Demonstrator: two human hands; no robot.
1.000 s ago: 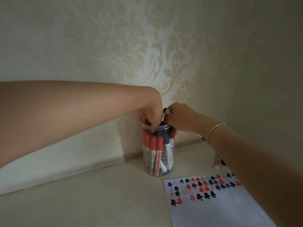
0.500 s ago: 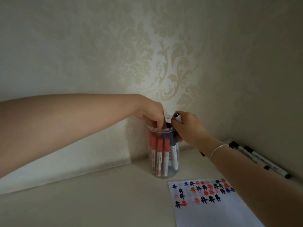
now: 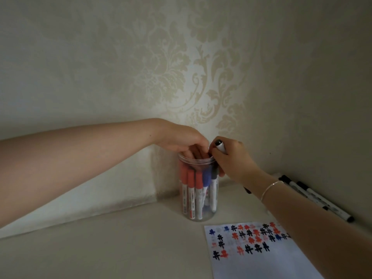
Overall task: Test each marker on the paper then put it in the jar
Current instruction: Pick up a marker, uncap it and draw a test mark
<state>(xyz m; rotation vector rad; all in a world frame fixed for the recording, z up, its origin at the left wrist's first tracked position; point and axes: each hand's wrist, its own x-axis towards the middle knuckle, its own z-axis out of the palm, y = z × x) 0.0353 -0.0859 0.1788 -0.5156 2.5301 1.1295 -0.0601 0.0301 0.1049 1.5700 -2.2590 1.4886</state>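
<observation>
A clear plastic jar [image 3: 198, 210] stands on the pale table near the wall, holding several red, blue and black capped markers. My left hand [image 3: 182, 140] reaches over its rim with the fingers dipped inside among the marker tops. My right hand [image 3: 231, 158] grips a black-capped marker [image 3: 219, 146], its top end sticking up above my fist at the jar's right rim; the lower part is hidden. The white paper [image 3: 259, 252] with red, blue and black test marks lies in front of the jar to the right.
Two black-capped white markers [image 3: 320, 200] lie on the table against the right wall, behind my right forearm. Patterned wallpaper closes the corner behind the jar. A thin bracelet [image 3: 270, 188] circles my right wrist.
The view has tilted so the jar and hands sit lower in the frame. Both hands stay at the jar's mouth, and the markers by the right wall came into view.
</observation>
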